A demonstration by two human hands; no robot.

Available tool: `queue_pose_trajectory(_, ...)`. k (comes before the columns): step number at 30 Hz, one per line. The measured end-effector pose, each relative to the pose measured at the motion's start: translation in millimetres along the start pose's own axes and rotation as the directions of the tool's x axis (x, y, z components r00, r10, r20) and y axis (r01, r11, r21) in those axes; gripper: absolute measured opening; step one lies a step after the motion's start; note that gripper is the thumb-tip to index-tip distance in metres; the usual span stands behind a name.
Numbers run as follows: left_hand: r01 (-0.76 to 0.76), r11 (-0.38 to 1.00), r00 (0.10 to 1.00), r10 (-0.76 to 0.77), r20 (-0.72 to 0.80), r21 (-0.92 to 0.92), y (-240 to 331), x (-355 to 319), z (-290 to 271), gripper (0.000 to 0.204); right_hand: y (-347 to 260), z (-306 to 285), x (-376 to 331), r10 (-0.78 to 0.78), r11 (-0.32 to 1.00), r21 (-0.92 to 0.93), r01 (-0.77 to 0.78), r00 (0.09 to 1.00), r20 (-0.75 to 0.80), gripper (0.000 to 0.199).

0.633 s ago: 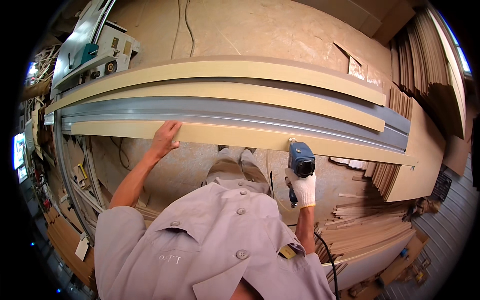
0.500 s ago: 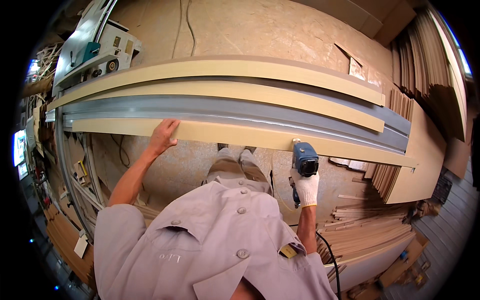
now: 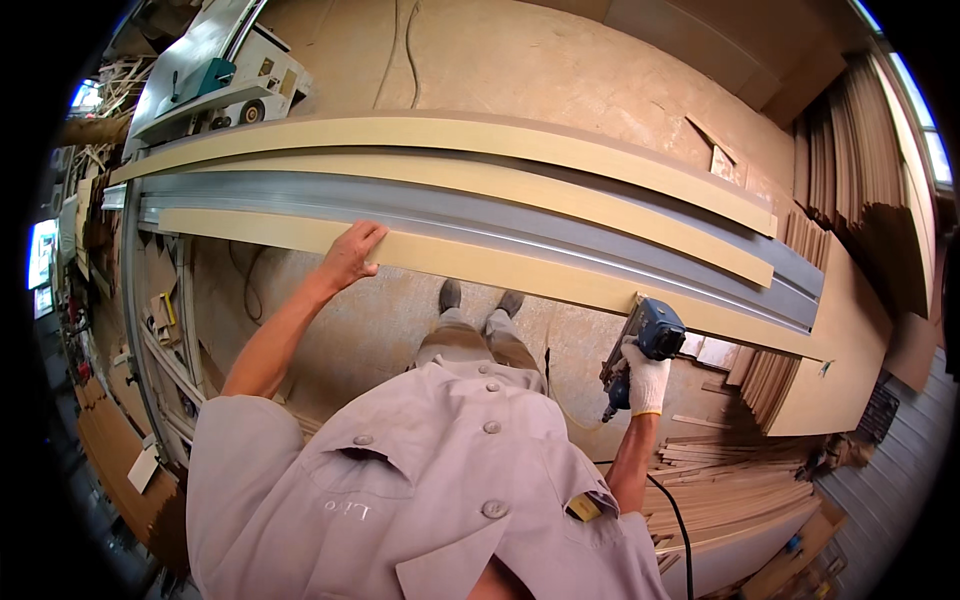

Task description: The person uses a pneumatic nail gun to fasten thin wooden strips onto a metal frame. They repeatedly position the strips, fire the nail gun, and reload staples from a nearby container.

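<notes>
A long pale-yellow wooden strip (image 3: 480,268) lies along the near edge of a grey metal beam (image 3: 440,212). My bare left hand (image 3: 352,252) grips this strip left of the middle, fingers over its top and thumb at its near edge. In a white knitted glove, my right hand (image 3: 645,382) is closed around the handle of a blue nail gun (image 3: 660,328). The gun's nose meets the strip's near edge, right of the middle. Its slim magazine hangs toward me on the left side. The fingertips round the handle are partly hidden.
Two more pale strips (image 3: 450,133) lie farther back on the beam. A machine with a black wheel (image 3: 253,111) stands at the far left. Stacked boards (image 3: 860,150) lean at the right, with thin wood lengths (image 3: 730,490) below. A black hose (image 3: 683,520) runs by my right arm.
The nail gun has moved right along the near strip in my right hand and is now turned more sideways. My left hand has also shifted right. The whole view has shifted slightly.
</notes>
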State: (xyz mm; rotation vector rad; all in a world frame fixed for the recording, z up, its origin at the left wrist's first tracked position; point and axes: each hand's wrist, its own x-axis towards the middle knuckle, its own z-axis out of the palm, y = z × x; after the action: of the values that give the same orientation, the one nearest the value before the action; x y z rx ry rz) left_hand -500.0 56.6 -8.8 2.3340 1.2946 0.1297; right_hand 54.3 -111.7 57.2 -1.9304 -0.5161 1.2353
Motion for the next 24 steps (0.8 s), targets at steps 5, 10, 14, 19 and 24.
queue_pose_trajectory(5, -0.022, 1.000, 0.999, 0.022, -0.039, 0.002, 0, 2, 5, 0.070, -9, 38, -20, 0.106, 0.993, 0.041, -0.108, 0.993, 0.042, 0.005)
queue_pose_trajectory(10, -0.058, 0.998, 0.997, 0.056, -0.059, -0.025, -5, 1, 9, 0.073, 14, 119, -51, 0.069, 0.992, -0.119, -0.048, 0.980, 0.185, 0.009)
queue_pose_trajectory(14, -0.081, 0.996, 0.995, 0.079, -0.062, -0.037, -7, 5, 15, 0.074, -3, 184, -72, -0.097, 0.943, -0.283, 0.174, 0.958, 0.268, 0.017)
queue_pose_trajectory(19, -0.105, 0.994, 0.987, 0.105, -0.121, 0.008, -9, 6, 20, 0.072, 3, 209, -80, -0.030, 0.950, -0.284, 0.131, 0.941, 0.336, 0.018)
queue_pose_trajectory(24, -0.092, 0.996, 0.991, 0.091, -0.098, -0.001, -11, 3, 19, 0.071, -12, 208, -85, 0.104, 0.952, -0.305, -0.021, 0.961, 0.255, 0.011)
